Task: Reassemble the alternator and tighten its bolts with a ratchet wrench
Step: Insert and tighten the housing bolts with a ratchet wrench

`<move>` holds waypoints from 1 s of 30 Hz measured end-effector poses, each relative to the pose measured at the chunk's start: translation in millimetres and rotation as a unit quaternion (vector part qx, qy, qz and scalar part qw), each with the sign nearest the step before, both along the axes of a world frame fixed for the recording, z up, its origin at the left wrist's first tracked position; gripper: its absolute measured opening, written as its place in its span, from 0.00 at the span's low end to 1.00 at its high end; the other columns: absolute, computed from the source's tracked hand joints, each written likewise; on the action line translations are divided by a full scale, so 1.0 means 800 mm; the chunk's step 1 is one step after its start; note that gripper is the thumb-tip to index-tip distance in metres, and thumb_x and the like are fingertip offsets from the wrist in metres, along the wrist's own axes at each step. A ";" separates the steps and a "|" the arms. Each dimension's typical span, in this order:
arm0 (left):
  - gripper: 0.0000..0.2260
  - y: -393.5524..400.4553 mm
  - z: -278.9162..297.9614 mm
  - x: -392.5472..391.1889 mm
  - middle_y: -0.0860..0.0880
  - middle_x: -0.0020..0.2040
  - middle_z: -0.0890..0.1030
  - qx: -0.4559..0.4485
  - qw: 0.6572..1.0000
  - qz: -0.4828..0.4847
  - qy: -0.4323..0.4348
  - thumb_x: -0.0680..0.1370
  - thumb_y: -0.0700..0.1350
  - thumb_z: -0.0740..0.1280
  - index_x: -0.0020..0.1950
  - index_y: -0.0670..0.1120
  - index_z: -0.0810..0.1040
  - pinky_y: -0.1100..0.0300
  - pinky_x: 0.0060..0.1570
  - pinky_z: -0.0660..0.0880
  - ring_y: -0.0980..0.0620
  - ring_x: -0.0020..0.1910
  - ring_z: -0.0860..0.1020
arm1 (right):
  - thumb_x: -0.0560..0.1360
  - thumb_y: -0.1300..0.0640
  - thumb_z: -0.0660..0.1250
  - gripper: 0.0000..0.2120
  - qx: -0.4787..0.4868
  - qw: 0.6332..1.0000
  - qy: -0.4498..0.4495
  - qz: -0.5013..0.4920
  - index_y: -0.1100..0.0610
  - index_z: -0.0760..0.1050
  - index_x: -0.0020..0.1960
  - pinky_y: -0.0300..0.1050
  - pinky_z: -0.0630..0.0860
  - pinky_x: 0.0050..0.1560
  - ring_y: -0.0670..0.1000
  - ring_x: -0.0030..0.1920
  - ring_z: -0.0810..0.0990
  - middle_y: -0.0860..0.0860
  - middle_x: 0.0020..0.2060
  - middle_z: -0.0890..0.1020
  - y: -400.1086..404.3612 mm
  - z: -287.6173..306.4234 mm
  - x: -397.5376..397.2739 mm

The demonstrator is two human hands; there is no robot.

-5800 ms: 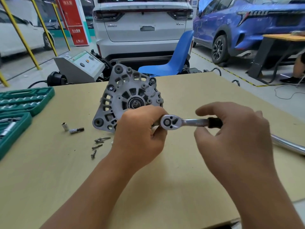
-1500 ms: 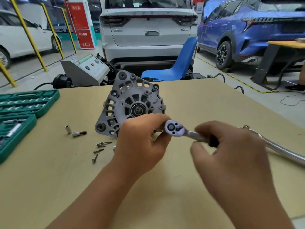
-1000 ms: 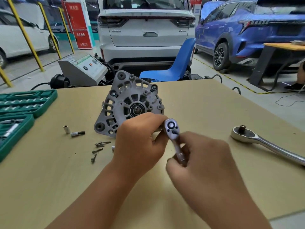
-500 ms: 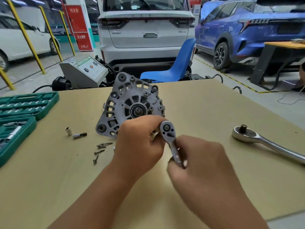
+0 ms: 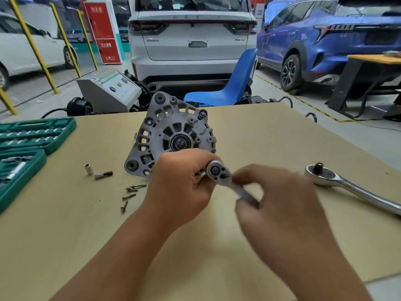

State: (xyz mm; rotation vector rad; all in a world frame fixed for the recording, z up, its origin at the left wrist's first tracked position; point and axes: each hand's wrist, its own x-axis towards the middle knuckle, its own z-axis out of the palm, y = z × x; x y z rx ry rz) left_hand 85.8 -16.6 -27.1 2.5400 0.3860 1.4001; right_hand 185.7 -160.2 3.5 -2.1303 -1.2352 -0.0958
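two hands work at the lower right edge of the alternator (image 5: 173, 135), which stands upright on its rim on the table (image 5: 271, 135). left hand (image 5: 180, 185) is curled round the front of the small ratchet (image 5: 217, 171), steadying its head against the housing; whatever socket or bolt sits under it is hidden. right hand (image 5: 280, 205) is blurred, fingers pinching the ratchet's handle low and to the right. looks like tightening one housing bolt. to do it well: keep the head square on the bolt, press in with the left hand so it doesn't slip off, short swings, stop the alternator rocking. several loose screws (image 5: 130, 193) lie on the table left of the hands, so more fastening probably remains. green tool case (image 5: 26, 148) sits open at far left, with rows of sockets and bits in its slots. bigger ratchet (image 5: 347, 187) lies unused at right.
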 end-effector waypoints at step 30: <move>0.06 -0.004 0.001 0.001 0.51 0.37 0.84 -0.005 0.999 0.027 0.028 0.72 0.34 0.77 0.46 0.43 0.87 0.52 0.34 0.75 0.52 0.35 0.79 | 0.67 0.61 0.75 0.13 0.025 0.994 -0.028 -0.099 0.47 0.84 0.48 0.68 0.55 0.76 0.55 0.57 0.81 0.45 0.41 0.84 -0.006 0.016 0.030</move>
